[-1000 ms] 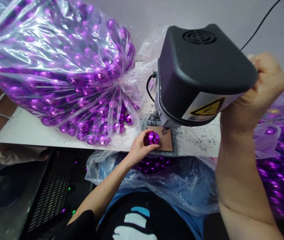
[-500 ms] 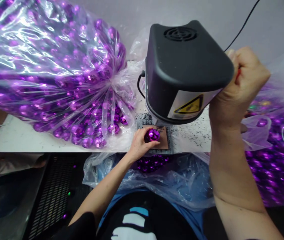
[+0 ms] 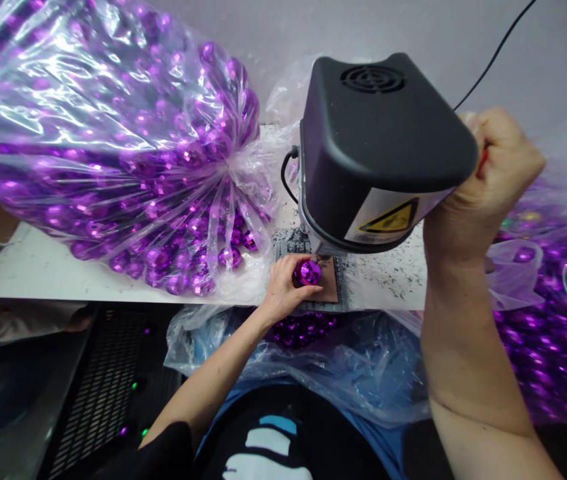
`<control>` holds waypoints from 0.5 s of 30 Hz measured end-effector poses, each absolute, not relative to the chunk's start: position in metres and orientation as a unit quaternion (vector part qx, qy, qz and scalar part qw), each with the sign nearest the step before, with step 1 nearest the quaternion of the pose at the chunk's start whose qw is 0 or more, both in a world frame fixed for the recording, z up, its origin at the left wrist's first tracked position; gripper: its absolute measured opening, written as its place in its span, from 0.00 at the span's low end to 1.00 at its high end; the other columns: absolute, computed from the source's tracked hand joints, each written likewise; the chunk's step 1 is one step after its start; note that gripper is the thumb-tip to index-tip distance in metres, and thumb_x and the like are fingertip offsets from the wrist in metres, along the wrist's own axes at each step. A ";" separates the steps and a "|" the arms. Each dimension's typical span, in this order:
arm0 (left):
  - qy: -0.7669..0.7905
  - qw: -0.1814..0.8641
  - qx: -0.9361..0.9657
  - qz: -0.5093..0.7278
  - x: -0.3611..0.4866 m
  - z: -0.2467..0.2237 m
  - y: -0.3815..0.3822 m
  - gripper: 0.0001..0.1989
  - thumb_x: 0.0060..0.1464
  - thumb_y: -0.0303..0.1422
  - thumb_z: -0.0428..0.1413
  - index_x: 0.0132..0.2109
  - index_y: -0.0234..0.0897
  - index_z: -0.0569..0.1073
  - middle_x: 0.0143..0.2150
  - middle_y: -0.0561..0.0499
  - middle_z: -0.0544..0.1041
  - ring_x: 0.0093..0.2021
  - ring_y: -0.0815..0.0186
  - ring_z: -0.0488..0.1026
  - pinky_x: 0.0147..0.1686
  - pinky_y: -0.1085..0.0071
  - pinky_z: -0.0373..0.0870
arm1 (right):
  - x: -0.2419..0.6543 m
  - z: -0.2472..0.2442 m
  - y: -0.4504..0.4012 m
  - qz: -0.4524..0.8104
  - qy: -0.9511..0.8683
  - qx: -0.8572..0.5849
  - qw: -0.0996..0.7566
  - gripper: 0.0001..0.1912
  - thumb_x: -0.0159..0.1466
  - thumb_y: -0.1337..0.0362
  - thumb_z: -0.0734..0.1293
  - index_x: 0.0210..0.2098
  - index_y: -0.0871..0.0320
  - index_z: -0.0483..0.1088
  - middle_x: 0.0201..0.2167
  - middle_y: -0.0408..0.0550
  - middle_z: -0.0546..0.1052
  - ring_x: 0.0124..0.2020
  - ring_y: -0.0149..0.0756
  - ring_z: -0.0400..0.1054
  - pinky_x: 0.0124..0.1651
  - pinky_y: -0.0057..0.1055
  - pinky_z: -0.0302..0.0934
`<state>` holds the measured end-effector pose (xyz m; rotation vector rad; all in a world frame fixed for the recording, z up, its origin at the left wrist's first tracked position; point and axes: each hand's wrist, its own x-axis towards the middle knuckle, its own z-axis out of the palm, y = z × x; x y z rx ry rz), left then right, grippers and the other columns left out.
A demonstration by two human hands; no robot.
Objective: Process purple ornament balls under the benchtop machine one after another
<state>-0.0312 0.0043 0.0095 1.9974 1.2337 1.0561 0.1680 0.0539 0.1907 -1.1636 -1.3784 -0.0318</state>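
Observation:
My left hand (image 3: 286,287) is closed around a shiny purple faceted ball (image 3: 309,273), thumb in front and fingers behind. It holds the ball over a brown block (image 3: 330,280) on a dark metal base (image 3: 341,293). Directly above stands a black bench drill press (image 3: 388,127) with a round vent and a yellow warning label. Its metal lower end (image 3: 319,248) comes down close behind the ball; whether they touch I cannot tell. At the machine's right side my right hand (image 3: 506,163) is clenched on its handle, mostly hidden, with a bit of red showing.
A big clear bag of purple balls (image 3: 113,147) fills the left of the white table (image 3: 38,270). Dark shavings (image 3: 393,273) lie around the base. More purple balls (image 3: 563,320) are at right; another plastic bag (image 3: 353,373) hangs below the table edge. A black crate (image 3: 98,373) stands lower left.
The view has shifted slightly, so the machine and bag appear a little farther right and lower. Both hands keep their holds, and the ball has turned slightly at most.

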 end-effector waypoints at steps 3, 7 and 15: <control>0.471 0.281 0.738 0.393 -0.030 0.010 0.003 0.29 0.45 0.38 0.69 0.53 0.41 0.71 0.50 0.49 0.76 0.51 0.58 0.71 0.53 0.61 0.64 | 0.167 0.191 0.053 -0.012 -0.592 -0.518 0.617 0.28 0.66 0.48 0.56 0.23 0.63 0.42 0.22 0.40 0.46 0.25 0.14 0.43 0.33 0.25 0.37; 0.512 0.298 0.713 0.376 -0.029 0.012 0.001 0.24 0.49 0.41 0.67 0.52 0.43 0.73 0.48 0.50 0.77 0.49 0.59 0.71 0.53 0.60 0.65 | 0.167 0.192 0.054 -0.021 -0.594 -0.510 0.622 0.31 0.65 0.44 0.57 0.23 0.62 0.40 0.21 0.40 0.45 0.25 0.16 0.43 0.33 0.26 0.36; 0.521 0.292 0.724 0.344 -0.041 0.012 0.014 0.18 0.56 0.42 0.61 0.51 0.41 0.74 0.48 0.50 0.77 0.50 0.60 0.71 0.54 0.61 0.65 | 0.163 0.199 0.052 -0.007 -0.595 -0.515 0.617 0.35 0.59 0.32 0.53 0.22 0.61 0.45 0.21 0.40 0.47 0.26 0.18 0.42 0.32 0.27 0.39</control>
